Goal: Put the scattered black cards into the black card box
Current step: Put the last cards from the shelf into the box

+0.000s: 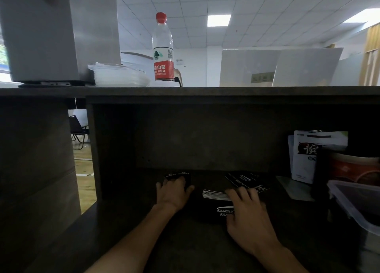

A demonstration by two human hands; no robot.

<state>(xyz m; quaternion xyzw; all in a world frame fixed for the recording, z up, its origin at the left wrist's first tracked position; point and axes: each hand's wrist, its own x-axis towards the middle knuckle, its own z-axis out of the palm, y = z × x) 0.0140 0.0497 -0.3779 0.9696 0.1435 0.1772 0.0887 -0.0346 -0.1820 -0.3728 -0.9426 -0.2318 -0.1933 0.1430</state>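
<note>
Working low in the desk recess, head view only. Left hand [173, 191] lies palm down, fingers loosely curved over a small clutch of black cards [177, 175] near the back panel; cannot tell whether it pinches them or only covers them. Likely gathering strays toward the middle.

Right hand [245, 208] rests with fingers spread over the black card box [223, 212], fingertips at a stack of cards [214, 195] whose white edges show just beyond the box. Reads as steadying box and stack for loading. More black cards [244, 179] lie fanned behind the stack, still outside the box.

Writing: white script on the box, upside down to the camera, not legible. Cards carry small white print, too small to read.

On the upper ledge, a water bottle [162, 47], red cap, red label with Chinese characters and "SPRING", "550ml". At right, a white pouch [304, 159] with a large black Chinese character, and a clear plastic container [353, 202].
</note>
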